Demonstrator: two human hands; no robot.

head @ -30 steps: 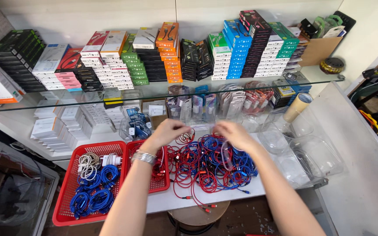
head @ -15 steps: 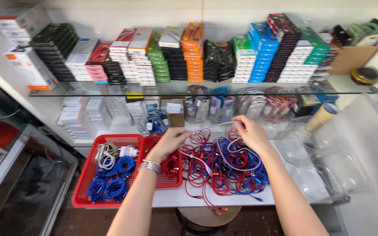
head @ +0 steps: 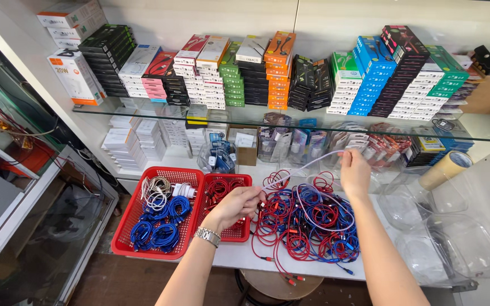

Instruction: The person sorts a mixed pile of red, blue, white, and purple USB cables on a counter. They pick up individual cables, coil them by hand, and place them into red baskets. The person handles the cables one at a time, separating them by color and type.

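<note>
A white cable (head: 304, 165) is stretched between my two hands above a heap of red and blue cables (head: 307, 224) on the white counter (head: 239, 258). My left hand (head: 238, 205), with a metal watch on the wrist, pinches the cable's lower end over the small red basket (head: 244, 233) of red cables. My right hand (head: 354, 171) holds the upper end, raised over the heap's far side.
A larger red basket (head: 121, 229) on the left holds coiled blue and white cables. A glass shelf (head: 143, 109) above carries stacked boxes in several colours. Clear plastic containers (head: 426, 221) and a tape roll (head: 442, 169) lie at right. A glass cabinet (head: 24, 226) stands at left.
My hands have drawn apart, the right lifting up and to the right, pulling a white cable taut out of the heap. The view has shifted left.
</note>
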